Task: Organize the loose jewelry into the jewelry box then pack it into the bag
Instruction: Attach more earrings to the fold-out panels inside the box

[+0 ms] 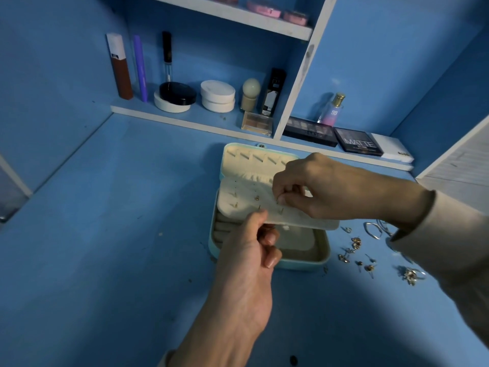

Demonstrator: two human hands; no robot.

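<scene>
Blue desk surface (111,234) fills the near and middle ground, dim cool light, brighter patch near right. Blue back wall (217,49) and blue side walls left and right. White-edged lower shelf (169,116) runs along the far side; upper shelf (238,14) above it. White vertical divider (299,83) splits the shelving. Pale panel (460,168) at far right edge.

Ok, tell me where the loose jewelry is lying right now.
In the head view, the loose jewelry is scattered on the blue desk, just right of the open jewelry box and partly under the right hand's sleeve.
</scene>
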